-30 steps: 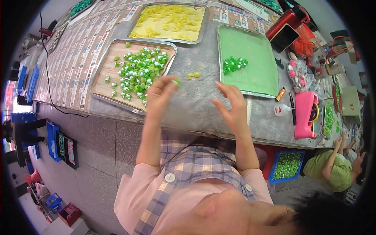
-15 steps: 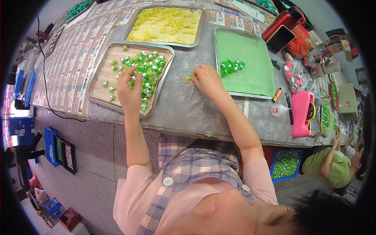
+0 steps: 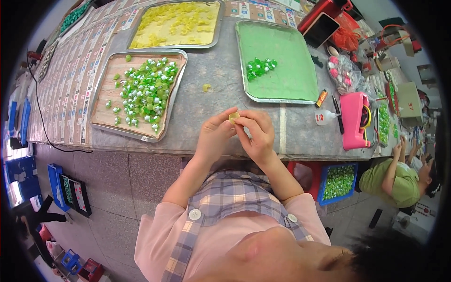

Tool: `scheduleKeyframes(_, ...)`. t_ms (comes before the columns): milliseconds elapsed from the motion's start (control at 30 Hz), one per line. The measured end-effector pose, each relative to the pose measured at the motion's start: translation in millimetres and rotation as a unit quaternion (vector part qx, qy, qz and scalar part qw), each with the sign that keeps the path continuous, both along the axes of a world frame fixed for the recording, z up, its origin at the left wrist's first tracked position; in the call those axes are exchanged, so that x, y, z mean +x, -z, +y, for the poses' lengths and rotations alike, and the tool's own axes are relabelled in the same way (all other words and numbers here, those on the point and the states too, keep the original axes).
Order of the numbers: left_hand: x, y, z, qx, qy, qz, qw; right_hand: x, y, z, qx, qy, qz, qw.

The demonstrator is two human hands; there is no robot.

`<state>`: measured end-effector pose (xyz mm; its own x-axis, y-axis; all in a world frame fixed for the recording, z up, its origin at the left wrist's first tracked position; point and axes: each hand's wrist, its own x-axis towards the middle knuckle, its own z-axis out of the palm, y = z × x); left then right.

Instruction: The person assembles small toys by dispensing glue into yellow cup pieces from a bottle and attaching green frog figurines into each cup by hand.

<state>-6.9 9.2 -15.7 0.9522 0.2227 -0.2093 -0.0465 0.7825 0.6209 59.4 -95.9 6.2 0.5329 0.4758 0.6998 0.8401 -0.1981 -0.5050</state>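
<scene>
Yellow and small, a round piece (image 3: 233, 117) sits pinched between both hands above the grey table's (image 3: 206, 70) near edge. The left hand (image 3: 213, 136) grips it with thumb and forefinger, and the right hand (image 3: 256, 131) clasps it likewise. At ten o'clock lies a tray of green-and-white pieces (image 3: 141, 91); at one o'clock, a green tray (image 3: 282, 63).

Both hands meet at the table edge.
The left hand (image 3: 213, 136) and right hand (image 3: 256, 134) are raised together, fingertips touching in a pinch, the 2 forearms angled inward from bent elbows, wrists slightly cocked.
</scene>
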Motion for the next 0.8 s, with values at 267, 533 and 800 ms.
scheduleKeyframes(267,3.5,2.9,-9.6,-0.033,0.037,0.035,0.998,-13.4,4.9,-29.6,-0.023,0.021,0.041,0.999)
scheduleKeyframes(533,1.8,17.3,4.0,-0.107,0.015,-0.068,0.992,50.4,5.2,-125.2,0.156,0.425,0.022,0.892)
scheduleKeyframes(800,3.0,11.4,-2.5,-0.145,0.044,-0.035,0.988,83.3,51.6,-174.8,-0.051,0.394,0.260,0.880)
